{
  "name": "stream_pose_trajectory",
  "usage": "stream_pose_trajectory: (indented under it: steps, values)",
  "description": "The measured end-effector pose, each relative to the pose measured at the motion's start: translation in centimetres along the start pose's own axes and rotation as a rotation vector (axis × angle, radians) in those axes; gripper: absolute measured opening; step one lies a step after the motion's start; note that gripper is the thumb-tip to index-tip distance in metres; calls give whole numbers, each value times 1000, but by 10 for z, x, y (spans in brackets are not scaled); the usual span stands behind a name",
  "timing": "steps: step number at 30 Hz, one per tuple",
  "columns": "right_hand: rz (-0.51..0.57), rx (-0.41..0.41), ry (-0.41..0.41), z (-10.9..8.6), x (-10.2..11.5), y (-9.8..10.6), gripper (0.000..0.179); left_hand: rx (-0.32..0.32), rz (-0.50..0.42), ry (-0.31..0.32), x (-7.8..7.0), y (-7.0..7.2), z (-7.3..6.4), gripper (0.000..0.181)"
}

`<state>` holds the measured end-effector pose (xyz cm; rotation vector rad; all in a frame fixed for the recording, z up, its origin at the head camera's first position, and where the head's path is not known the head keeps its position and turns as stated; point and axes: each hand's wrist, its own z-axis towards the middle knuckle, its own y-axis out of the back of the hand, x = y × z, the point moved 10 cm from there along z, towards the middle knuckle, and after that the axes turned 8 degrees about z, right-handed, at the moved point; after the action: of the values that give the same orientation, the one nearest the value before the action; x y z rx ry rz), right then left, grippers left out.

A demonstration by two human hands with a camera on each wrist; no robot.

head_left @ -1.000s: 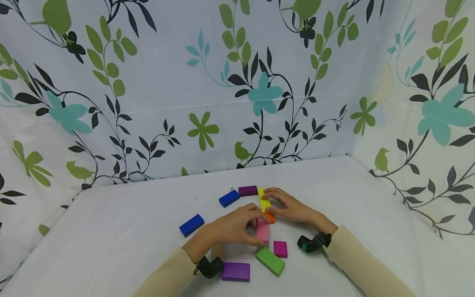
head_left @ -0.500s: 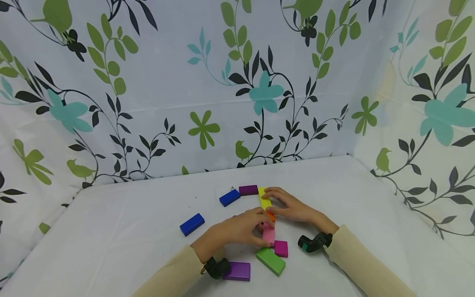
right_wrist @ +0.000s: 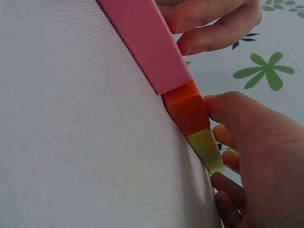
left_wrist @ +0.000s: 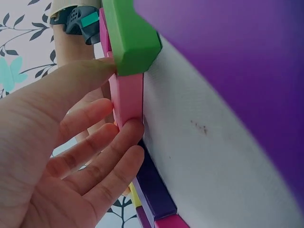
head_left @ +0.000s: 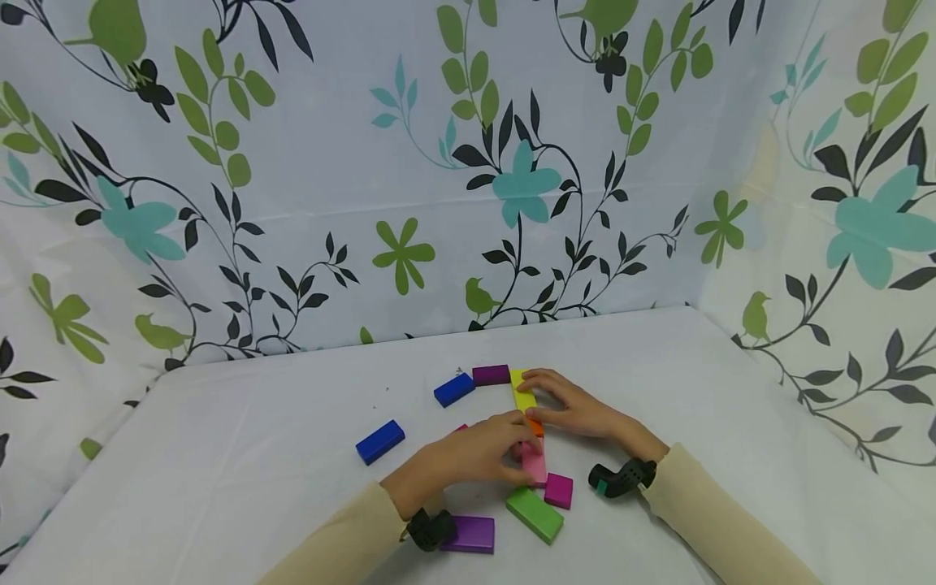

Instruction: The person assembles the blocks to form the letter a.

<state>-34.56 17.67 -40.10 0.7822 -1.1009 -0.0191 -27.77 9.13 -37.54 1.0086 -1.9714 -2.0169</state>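
My left hand (head_left: 478, 451) grips a pink block (head_left: 535, 465) between thumb and fingers; the block lies flat, end to end with an orange block (right_wrist: 187, 108). My right hand (head_left: 574, 405) rests along the right side of the row, its thumb touching the orange block and its fingers at a yellow block (head_left: 523, 398). A small magenta block (head_left: 559, 491) sits by the pink block's near end, close to a tilted green block (head_left: 535, 515). In the left wrist view a dark navy block (left_wrist: 156, 187) shows beyond the left fingertips.
A plum block (head_left: 491, 374) and a blue block (head_left: 454, 390) lie at the row's far end. Another blue block (head_left: 380, 442) is to the left. A purple block (head_left: 470, 535) lies beside the left wrist. Patterned cloth (head_left: 314, 162) stands behind the white table (head_left: 219, 487).
The left hand has slid the pink block right and slightly nearer, in line with the orange block. The small magenta block has shifted slightly right. The right hand has stayed nearly still.
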Motion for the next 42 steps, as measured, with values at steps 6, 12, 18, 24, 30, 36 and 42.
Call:
stream_pose_trajectory:
  steps: [6, 12, 18, 24, 30, 36, 42]
  values:
    - [11, 2, 3, 0, 0, 0, 38, -4, 14, 36, -1, -1, 1, 35]
    - [4, -1, 12, 0, 1, 1, 38, -3, 56, 79, 0, -1, 4, 37]
    - [5, -1, 7, 0, 0, 0, 37, -2, 77, 101, 0, 0, 4, 40]
    - [0, 1, 15, 0, 0, 0, 38, 1, 92, 111, 0, 0, 3, 43]
    - [0, -1, 14, 0, 0, -1, 39, 5, 81, 93, -1, -1, 0, 41]
    - [2, -2, 8, 0, 1, -4, 39, -19, 120, 41, -6, 0, -7, 28]
    - [-17, -13, 20, 0, 2, -2, 38, -55, 153, 4, -15, 4, -14, 22]
